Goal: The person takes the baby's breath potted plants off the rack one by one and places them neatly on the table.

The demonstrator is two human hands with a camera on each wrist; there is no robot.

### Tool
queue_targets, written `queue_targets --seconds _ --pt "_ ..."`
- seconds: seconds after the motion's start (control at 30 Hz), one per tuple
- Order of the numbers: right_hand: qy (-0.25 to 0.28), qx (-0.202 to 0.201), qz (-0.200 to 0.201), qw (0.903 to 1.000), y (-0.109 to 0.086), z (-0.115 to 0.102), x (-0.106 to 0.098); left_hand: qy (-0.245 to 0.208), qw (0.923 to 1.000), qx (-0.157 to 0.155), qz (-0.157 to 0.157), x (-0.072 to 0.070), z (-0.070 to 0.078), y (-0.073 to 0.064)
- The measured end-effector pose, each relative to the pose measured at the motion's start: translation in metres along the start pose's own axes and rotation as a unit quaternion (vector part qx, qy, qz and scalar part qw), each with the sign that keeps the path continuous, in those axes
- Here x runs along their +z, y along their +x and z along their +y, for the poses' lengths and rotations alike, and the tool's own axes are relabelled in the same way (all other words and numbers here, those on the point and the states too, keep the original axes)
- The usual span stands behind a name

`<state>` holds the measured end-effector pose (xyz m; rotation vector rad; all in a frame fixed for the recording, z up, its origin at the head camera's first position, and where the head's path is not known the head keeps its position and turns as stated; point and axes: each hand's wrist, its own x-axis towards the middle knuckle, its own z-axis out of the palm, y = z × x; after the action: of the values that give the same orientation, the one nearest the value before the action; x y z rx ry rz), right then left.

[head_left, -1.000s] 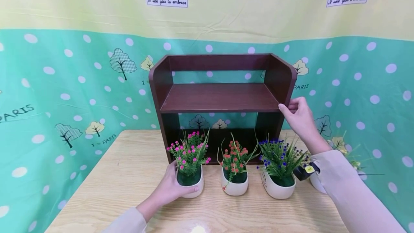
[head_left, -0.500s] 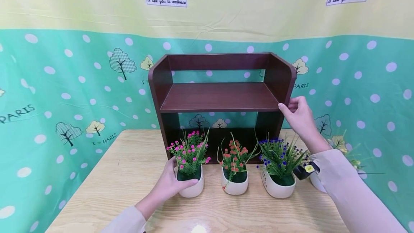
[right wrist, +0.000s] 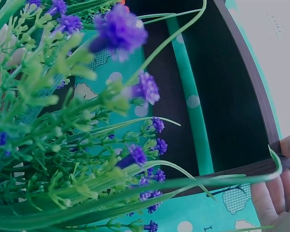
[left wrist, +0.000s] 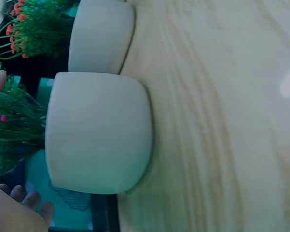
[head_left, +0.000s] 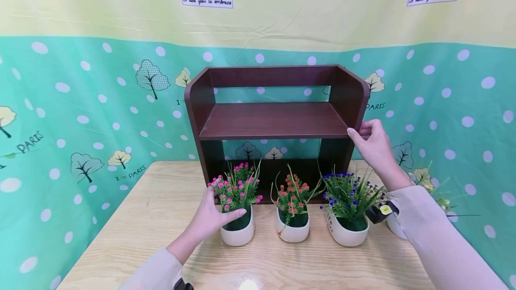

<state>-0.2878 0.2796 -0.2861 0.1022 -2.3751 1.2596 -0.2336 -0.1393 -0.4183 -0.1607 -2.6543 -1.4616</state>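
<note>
My left hand (head_left: 207, 218) is spread around the pink-flowered plant (head_left: 238, 187), fingers at its left side and thumb in front. In the left wrist view the thumb and fingers stand apart beside the leaves, clear of the white pot (left wrist: 99, 133), which rests on the table. With thumb and fingers my right hand (head_left: 372, 147) pinches the front edge of the right side panel of a dark brown two-tier shelf (head_left: 274, 120). Purple-blue flowers (right wrist: 118, 31) partly cover the right wrist view, where the thumb and fingers show at the panel's edge.
An orange-flowered potted plant (head_left: 293, 232) and a blue-flowered one (head_left: 350, 236) stand in a row before the shelf on the wooden table (head_left: 141, 218). Another potted plant (head_left: 395, 227) is partly hidden behind the right sleeve. A polka-dot curtain (head_left: 101, 115) hangs behind.
My left hand has let go of the white pot and risen a little, up to the level of the pink flowers. The right hand keeps its place on the shelf.
</note>
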Motion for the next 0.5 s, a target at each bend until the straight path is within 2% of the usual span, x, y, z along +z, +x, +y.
queue_targets --seconds 0.23,0.5 --pt "0.001 0.004 0.001 1.0 0.0 0.0 0.0 -0.038 0.9986 0.037 0.004 -0.006 0.011 0.005" --pt "0.003 0.001 -0.001 1.0 0.0 0.0 0.001 -0.043 0.9956 0.082 0.013 -0.011 0.023 0.009"
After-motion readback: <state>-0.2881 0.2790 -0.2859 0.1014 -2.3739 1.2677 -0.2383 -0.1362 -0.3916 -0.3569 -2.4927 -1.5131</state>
